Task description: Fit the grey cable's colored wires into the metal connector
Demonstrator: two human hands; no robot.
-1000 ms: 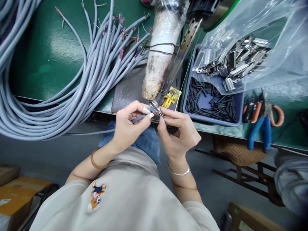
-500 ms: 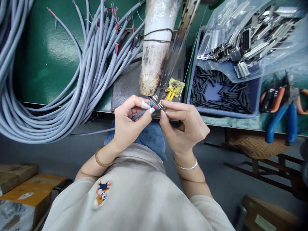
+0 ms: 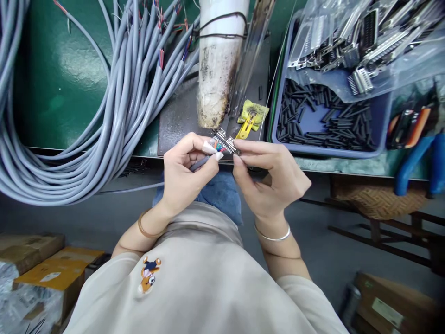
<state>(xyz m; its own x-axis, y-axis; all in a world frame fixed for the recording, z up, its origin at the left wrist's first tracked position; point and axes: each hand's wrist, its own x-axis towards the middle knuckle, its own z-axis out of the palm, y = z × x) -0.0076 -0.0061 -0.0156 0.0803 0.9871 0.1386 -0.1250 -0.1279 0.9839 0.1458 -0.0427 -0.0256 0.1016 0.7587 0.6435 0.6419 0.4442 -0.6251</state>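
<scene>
Between thumb and fingers, my left hand (image 3: pixel 186 171) pinches a grey cable (image 3: pixel 199 163) near its end, where several coloured wires (image 3: pixel 219 147) fan out. White coverings show on its thumb and index fingertips. My right hand (image 3: pixel 271 178) closes its fingertips on the right end of a metal multi-pin connector (image 3: pixel 225 141), which lies slanted along the coloured wires. Whether each wire is fixed to a pin is too small to tell. Just beyond the connector is the blackened tip of a white wrapped tube (image 3: pixel 217 88).
A thick bundle of grey cables (image 3: pixel 114 116) covers the left of the green table. A blue bin (image 3: pixel 330 148) of black sleeves (image 3: pixel 351 125) and bagged connectors (image 3: pixel 368 41) stands right, beside blue-handled pliers (image 3: pixel 413 162). A yellow sponge (image 3: pixel 255 113) lies behind my right hand.
The connector has turned slightly, so its row of pins shows more fully. Both hands keep their hold. The whole view has shifted a little.
</scene>
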